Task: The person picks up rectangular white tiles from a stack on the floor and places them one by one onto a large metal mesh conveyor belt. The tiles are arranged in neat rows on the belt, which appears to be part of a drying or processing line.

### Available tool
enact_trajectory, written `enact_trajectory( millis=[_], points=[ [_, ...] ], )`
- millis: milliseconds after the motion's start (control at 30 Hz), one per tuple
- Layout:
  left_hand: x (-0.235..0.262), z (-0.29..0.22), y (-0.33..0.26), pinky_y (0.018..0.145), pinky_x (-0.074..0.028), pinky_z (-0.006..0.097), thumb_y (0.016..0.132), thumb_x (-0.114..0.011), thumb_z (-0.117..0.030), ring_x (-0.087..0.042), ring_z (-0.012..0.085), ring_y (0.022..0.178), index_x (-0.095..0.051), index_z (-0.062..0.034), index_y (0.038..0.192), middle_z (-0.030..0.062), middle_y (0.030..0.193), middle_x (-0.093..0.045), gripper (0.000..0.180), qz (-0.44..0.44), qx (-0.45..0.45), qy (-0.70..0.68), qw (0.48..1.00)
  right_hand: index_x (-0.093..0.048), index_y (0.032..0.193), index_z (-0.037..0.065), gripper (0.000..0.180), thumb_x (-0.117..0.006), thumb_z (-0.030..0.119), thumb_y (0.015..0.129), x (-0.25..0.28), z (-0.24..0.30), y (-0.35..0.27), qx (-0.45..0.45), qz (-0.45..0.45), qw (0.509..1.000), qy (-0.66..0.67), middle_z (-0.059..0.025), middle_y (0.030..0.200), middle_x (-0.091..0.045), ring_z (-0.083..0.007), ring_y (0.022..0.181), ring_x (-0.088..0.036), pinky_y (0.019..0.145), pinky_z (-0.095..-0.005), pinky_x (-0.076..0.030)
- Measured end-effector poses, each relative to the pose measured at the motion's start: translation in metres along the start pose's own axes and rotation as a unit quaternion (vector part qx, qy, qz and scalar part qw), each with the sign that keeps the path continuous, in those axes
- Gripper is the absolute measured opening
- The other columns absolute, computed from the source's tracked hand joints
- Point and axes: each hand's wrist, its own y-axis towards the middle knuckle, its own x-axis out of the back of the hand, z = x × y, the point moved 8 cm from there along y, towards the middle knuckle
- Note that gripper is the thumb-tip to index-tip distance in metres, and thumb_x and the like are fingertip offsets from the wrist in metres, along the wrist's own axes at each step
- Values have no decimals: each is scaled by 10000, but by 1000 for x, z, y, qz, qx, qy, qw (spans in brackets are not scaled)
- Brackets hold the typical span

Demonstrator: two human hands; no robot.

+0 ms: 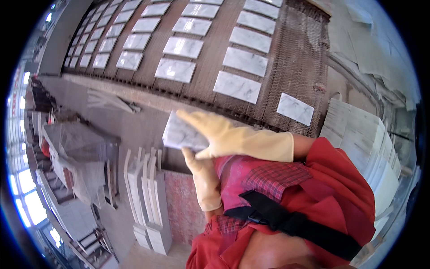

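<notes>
In front of my body I hold grey-veined white marble tiles (182,133), which look like a small stack at the left edge. My right hand (215,130), in a cream rubber glove, spans their right part, with fingers at the far edge and thumb at the near edge. From below, my left hand (202,177), in the same kind of glove, grips the near side; its fingers are partly hidden under the tiles. A single marble tile (294,109) lies on the brown mesh conveyor belt (298,54), beyond my right forearm.
Rows of marble tiles (236,87) cover the belt beyond my hands. Long pale slabs (150,197) stand on edge at the lower left beside a reddish surface (181,201). Stacked pale panels (358,130) stand at right. A plastic-covered pile (83,157) sits farther left.
</notes>
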Motion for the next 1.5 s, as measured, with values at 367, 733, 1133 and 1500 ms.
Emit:
enact_trajectory(
  millis=[367,733,1133,1500],
  points=[
    [-40,0,-6,1290,-372,502,1007,-667,-609,-495,358,1523,-359,-57,1693,179,1676,-487,933,68,68,26,995,-346,1726,127,1185,-935,129,698,23,-41,-36,-71,-32,956,281,-170,1580,-555,-320,1473,-522,1238,-424,-402],
    [-35,28,-11,957,-592,479,934,-514,-867,-698,298,1064,-459,-39,1619,163,1244,-703,1077,29,110,21,993,-369,1679,46,1220,-896,184,587,103,-105,-124,-170,-151,848,478,-195,1464,-631,-302,1234,-681,1109,-433,-524],
    [-41,35,-6,904,-641,503,896,-613,-860,-694,252,1056,-353,-136,1693,102,1410,-650,1108,38,63,78,994,-410,1674,218,1203,-924,-7,611,218,-272,-197,-283,-175,906,-262,-171,1421,-661,-404,1312,-637,1137,-461,-530],
    [-43,48,-9,902,-611,528,886,-697,-791,-692,249,1054,-386,-178,1685,92,1416,-665,1053,61,84,63,993,-372,1686,197,1200,-910,31,626,207,-301,-191,-219,-111,907,-342,-162,1318,-690,-393,1185,-686,1059,-462,-567]
  ],
)
